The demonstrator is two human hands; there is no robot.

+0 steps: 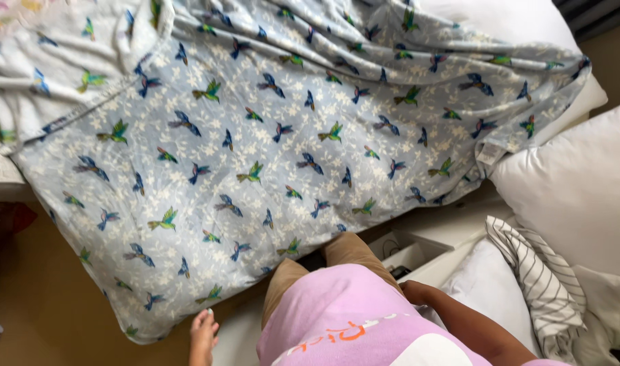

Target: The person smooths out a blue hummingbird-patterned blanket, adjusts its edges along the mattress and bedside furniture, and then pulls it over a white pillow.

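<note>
Head view: a pale blue sheet [255, 156] printed with birds lies spread over the bed [520, 20], its lower edge hanging off the near side toward the floor [45, 305], likely so it can be pulled flat. The left hand [203, 332] hangs by the sheet's near hanging edge, fingers loosely together, holding nothing. The right hand [418, 293] rests against the person's hip; its fingers are hidden, so I cannot tell their state. White pillows [581, 190] and a striped cloth [540, 278] lie off the bed's right corner.

Duvet cover [255, 156]: soft matt cotton-like cloth, bird print, creased. Pillows [581, 190]: smooth white fabric. Striped cloth [537, 278]: thin, rumpled. Floor [38, 305]: smooth, matt tan.
</note>
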